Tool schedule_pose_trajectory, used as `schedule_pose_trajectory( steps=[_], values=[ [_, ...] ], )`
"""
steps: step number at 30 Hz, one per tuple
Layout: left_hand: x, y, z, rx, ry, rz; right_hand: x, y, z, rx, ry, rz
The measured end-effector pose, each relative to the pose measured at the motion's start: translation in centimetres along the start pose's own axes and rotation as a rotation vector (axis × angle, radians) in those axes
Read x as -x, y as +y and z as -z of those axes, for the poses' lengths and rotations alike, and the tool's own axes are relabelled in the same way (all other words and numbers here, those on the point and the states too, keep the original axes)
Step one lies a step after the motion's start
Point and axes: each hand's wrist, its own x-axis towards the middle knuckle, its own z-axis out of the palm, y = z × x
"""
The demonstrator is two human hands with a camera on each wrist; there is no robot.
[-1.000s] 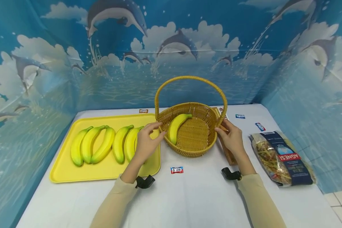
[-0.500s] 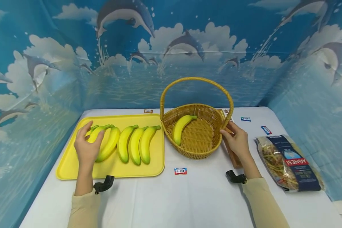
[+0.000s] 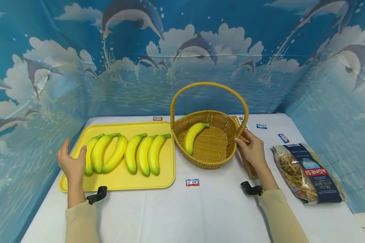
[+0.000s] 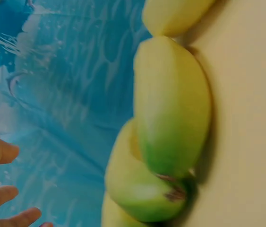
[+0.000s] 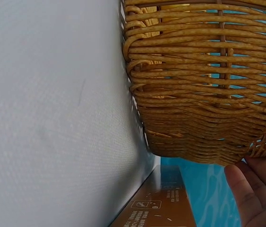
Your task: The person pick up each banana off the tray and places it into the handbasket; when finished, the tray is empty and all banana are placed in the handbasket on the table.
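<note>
While the fingers of the left hand (image 3: 71, 163) are held spread beside the leftmost banana (image 3: 90, 152) on the yellow tray (image 3: 130, 185), the rim of the basket (image 3: 210, 165) is pinched by the right hand (image 3: 253, 148) near the foot of the handle (image 3: 209, 83). The fruit seems light, firm and smooth, probably best gripped round its middle; another banana (image 3: 191, 139) is held in the basket. The brown box (image 3: 250, 170) is partly hidden, and contact between left hand and fruit cannot be made out

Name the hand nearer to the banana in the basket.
Right. The right hand holds the right side of the basket, across from the banana lying in its left half. The left hand is farther off, at the left end of the yellow tray.
</note>
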Motion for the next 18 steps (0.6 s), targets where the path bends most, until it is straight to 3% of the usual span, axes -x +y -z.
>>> schedule_pose_trajectory(
  steps=[7,18],
  values=[
    [-0.6,-2.4,-0.6,-0.031,-0.042,0.052,0.0,0.1,0.0,0.002,-0.002,0.007],
    [-1.2,-4.7,-1.2,-0.096,-0.138,0.144,0.0,0.3,0.0,0.011,-0.004,-0.002]
  ],
)
